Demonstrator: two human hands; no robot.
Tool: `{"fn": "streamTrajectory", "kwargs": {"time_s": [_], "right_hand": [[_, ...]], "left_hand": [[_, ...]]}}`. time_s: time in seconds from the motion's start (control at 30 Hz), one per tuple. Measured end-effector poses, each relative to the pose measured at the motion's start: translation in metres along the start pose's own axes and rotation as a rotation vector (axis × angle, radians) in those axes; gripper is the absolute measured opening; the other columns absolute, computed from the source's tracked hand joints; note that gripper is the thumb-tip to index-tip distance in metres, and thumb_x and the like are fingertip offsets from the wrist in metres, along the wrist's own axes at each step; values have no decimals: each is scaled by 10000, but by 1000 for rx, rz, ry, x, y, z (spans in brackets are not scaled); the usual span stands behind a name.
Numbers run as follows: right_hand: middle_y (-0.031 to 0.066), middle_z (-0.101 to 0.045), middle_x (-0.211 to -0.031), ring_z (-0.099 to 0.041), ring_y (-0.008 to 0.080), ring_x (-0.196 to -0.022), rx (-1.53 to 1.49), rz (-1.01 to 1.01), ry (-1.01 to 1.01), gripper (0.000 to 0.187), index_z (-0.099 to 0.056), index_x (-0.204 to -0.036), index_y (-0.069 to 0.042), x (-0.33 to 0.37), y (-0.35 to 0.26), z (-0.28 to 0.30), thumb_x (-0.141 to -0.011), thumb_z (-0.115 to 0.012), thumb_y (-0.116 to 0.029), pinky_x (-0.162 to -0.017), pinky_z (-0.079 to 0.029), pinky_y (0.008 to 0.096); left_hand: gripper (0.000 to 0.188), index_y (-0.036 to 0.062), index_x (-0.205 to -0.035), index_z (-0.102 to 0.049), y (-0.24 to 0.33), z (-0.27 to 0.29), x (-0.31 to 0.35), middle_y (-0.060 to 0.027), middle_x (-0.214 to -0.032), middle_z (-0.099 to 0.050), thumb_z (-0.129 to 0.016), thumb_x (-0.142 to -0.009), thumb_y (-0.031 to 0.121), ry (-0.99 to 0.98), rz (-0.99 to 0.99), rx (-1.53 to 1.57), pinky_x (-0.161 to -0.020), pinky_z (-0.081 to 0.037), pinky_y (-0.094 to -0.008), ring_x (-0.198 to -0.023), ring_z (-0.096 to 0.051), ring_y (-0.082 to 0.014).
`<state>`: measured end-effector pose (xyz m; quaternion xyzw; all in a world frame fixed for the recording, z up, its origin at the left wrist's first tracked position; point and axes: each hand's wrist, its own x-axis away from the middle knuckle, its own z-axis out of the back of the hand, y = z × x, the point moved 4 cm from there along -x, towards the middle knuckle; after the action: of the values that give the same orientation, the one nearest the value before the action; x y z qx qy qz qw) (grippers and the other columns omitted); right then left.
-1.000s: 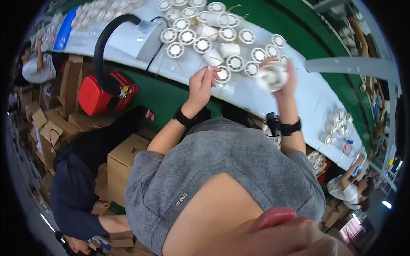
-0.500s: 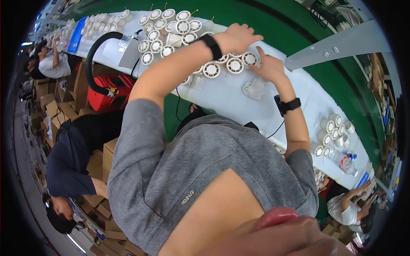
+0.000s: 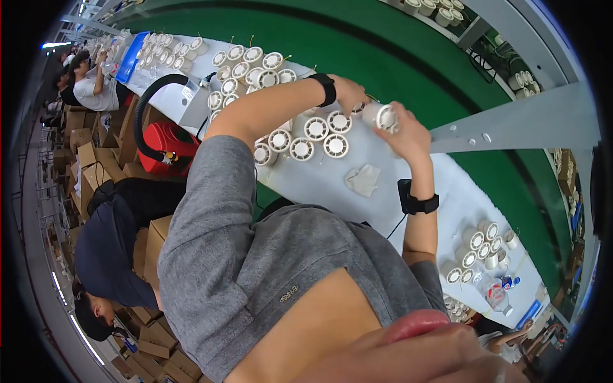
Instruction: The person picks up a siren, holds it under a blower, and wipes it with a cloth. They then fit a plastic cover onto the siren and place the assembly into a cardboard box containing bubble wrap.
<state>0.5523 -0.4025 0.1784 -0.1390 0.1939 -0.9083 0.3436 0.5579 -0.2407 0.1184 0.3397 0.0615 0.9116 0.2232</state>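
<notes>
My right hand holds a white cylinder with a slotted round face, its fingers wrapped round the side, over the far part of the white-covered table. Close by on its left, my left hand bends downward, fingers curled about another white slotted cylinder; its fingertips are partly hidden. Several more such cylinders stand grouped on the table under and beside my left forearm, some with thin wires sticking up. A crumpled white cloth or glove lies nearer to me, below the hands.
A grey metal beam crosses beyond the right hand. To the right stand more cylinders and a clear plastic bottle. At left are a black hose, a red container, cartons and a bending person.
My right hand has taken hold of a white slotted cylinder and lifted it. My left hand's stretched fingers have curled down among the cylinders. The whole view has shifted.
</notes>
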Motion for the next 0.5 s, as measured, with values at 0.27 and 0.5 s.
{"fn": "streamTrajectory", "kwargs": {"time_s": [0.27, 0.5], "right_hand": [[99, -552, -1051, -544, 287, -925, -63, -250, 227, 686, -377, -1184, -159, -90, 7, 43, -614, -649, -426, -718, -444, 374], [105, -549, -1067, -536, 283, -947, -133, -251, 324, 714, -378, -1200, -147, -100, 14, 30, -610, -656, -439, -767, -425, 370]], "left_hand": [[485, 96, -1032, -521, 5, -4, 0, -175, -938, -541, -619, -640, 365, 179, 55, 285, -726, -437, -395, -913, -512, -307], [489, 68, -1023, -475, 9, 7, 7, -178, -863, -541, -620, -611, 288, 411, 137, 102, -638, -459, -405, -769, -563, -325]]}}
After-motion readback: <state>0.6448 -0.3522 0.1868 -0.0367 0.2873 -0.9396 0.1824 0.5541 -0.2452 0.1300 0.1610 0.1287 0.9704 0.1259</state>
